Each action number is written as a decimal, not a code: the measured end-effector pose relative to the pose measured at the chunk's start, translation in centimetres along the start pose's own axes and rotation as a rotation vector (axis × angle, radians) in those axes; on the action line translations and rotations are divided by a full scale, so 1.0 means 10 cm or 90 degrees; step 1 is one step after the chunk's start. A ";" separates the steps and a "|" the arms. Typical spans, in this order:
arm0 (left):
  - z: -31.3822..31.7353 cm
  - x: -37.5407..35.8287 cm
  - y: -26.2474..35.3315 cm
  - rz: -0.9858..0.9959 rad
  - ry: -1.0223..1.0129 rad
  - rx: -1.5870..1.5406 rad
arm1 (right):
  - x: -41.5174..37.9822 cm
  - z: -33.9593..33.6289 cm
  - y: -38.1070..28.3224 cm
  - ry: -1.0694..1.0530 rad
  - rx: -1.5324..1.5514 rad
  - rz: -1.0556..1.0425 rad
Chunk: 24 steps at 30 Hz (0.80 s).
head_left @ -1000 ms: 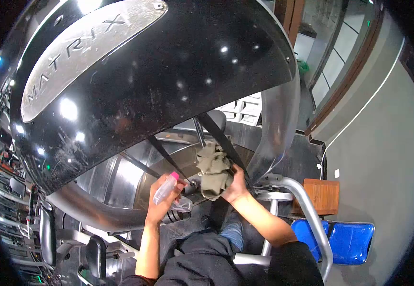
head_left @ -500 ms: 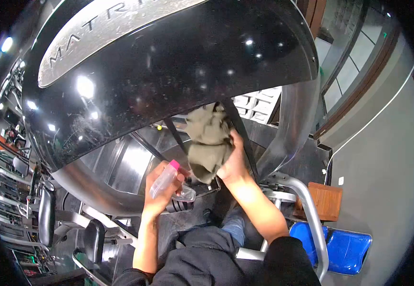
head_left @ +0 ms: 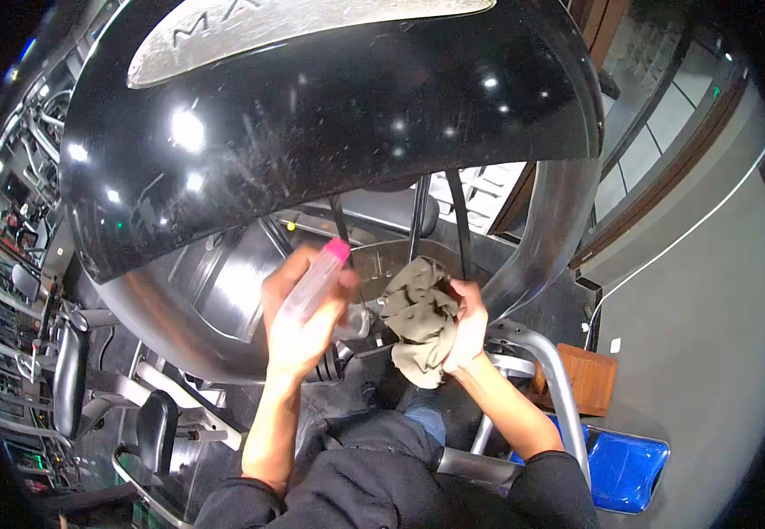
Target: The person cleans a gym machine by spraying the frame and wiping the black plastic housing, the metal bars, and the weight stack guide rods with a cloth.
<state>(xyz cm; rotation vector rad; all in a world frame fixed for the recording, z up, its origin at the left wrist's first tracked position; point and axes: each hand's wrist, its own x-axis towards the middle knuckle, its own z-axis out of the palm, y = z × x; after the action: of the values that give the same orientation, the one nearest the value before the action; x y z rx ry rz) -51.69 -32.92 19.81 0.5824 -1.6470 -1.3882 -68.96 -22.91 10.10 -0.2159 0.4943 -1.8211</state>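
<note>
A clear spray bottle (head_left: 314, 286) with a pink top is gripped in my left hand (head_left: 299, 331), its top tilted up and to the right; this hand is slightly blurred. My right hand (head_left: 468, 326) is closed on the right side of a crumpled olive-grey cloth (head_left: 419, 322). Bottle and cloth are apart, with the cloth to the right. Just beyond both hands curves the glossy black panel (head_left: 330, 115) of a large machine, with smudges and light reflections on it.
Silver tubing (head_left: 559, 379) of the machine frame stands at my right. Further right are a wooden box (head_left: 583, 379), a blue seat (head_left: 627, 469) and a grey wall (head_left: 709, 291). Black padded gym equipment (head_left: 159, 430) is at the left.
The cloth and my right hand have moved down and to the right, away from the black panel. My left hand has raised the bottle. The view has shifted a little.
</note>
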 end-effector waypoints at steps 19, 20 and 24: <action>0.27 0.19 0.28 0.143 0.101 0.097 | -0.05 0.54 -0.12 -0.072 -0.681 -0.665; 0.26 0.18 0.27 0.152 0.102 0.090 | -0.01 0.62 -0.22 -0.076 -0.766 -0.730; 0.16 0.12 0.24 0.153 0.092 0.070 | 0.31 1.17 -0.45 -0.043 -0.882 -1.024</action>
<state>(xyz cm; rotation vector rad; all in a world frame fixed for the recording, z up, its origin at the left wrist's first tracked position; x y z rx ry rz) -53.18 -32.35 22.49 0.5160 -1.6251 -1.0628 -69.29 -27.42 22.17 -2.0772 1.8156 -2.4768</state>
